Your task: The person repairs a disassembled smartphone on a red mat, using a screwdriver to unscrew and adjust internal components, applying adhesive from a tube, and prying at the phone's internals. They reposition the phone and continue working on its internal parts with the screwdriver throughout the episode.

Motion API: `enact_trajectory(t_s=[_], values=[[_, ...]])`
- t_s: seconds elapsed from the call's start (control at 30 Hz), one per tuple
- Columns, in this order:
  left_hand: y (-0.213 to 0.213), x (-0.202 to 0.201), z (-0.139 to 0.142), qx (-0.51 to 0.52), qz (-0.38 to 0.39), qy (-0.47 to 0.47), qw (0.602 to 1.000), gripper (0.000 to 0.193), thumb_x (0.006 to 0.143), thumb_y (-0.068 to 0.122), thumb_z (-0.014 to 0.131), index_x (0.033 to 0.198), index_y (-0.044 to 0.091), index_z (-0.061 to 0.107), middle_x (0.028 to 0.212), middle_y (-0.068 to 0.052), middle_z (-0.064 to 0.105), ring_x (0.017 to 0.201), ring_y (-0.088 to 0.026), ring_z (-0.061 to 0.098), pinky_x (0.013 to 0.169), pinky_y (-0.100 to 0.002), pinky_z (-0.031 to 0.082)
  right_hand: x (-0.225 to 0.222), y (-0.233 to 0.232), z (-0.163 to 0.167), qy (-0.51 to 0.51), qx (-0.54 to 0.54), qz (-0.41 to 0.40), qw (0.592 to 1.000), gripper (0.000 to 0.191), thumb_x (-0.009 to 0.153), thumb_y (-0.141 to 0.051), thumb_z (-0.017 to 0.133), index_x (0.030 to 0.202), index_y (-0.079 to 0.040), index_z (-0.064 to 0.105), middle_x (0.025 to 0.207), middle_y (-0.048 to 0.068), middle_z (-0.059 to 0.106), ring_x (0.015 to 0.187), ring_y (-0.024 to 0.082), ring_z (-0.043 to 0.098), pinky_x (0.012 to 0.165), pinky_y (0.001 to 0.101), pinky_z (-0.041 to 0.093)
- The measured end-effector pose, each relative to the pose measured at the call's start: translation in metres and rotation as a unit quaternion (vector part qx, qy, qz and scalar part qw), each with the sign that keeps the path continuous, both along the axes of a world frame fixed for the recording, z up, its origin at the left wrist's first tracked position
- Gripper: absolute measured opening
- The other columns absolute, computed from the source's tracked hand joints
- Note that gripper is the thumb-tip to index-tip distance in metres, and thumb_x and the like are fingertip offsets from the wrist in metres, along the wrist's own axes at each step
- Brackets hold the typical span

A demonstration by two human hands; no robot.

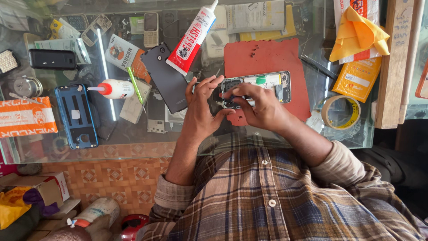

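Observation:
An opened phone point(263, 85) with its back off lies on a red mat point(267, 58) on the glass counter point(347, 138). My left hand point(203, 109) rests at the phone's left end, fingers touching its camera corner. My right hand point(261, 105) is pressed on the same end, fingertips pinched together on the phone's lower left part; whether a small tool is between them I cannot tell. A dark grey phone back cover point(167, 78) lies just left of my left hand.
A red-and-white glue tube point(191, 38) lies above the back cover. A small white bottle with red cap point(113, 88), a green screwdriver point(135, 87) and a blue phone frame point(76, 115) lie left. A tape roll point(341, 112), yellow cloth point(359, 33) and wooden plank point(394, 62) sit right.

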State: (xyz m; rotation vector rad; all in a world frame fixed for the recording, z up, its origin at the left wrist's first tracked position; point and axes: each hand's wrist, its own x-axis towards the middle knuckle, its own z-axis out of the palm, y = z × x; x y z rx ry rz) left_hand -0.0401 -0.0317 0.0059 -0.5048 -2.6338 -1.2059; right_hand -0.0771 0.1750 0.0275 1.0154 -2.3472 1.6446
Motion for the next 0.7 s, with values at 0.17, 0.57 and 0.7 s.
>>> enact_trajectory(t_s=[0.17,0.57,0.7], values=[[0.0,0.0,-0.001,-0.018,0.001,-0.008,1.0,0.075,0.085,0.03,0.085,0.14,0.01,0.038,0.152,-0.006,0.059,0.147,-0.024,0.051,0.132,-0.053,0.021,0.003,0.002,-0.008,0.019,0.04,-0.019,0.999,0.043,0.086,-0.003,0.085,0.11,-0.007,0.05,0.101,0.013,0.07,0.089,0.029,0.072,0.069,0.0367,0.057],[0.0,-0.002,-0.002,-0.004,0.001,0.001,1.0,0.082,0.082,0.043,0.087,0.139,0.009,0.039,0.149,-0.006,0.058,0.143,-0.025,0.05,0.128,-0.054,0.022,0.0,0.0,-0.004,0.05,0.03,-0.009,0.998,0.06,0.087,0.007,0.085,0.125,-0.013,0.042,0.109,0.012,0.068,0.091,0.031,0.071,0.071,0.0408,0.058],[0.001,-0.001,-0.003,-0.011,0.005,-0.01,1.0,0.077,0.085,0.037,0.084,0.141,0.01,0.04,0.151,-0.005,0.058,0.146,-0.024,0.051,0.131,-0.053,0.022,0.002,0.005,-0.012,0.041,-0.003,0.043,0.998,0.056,0.088,0.009,0.076,0.128,-0.008,0.04,0.115,0.018,0.066,0.097,0.034,0.072,0.072,0.0397,0.059]])
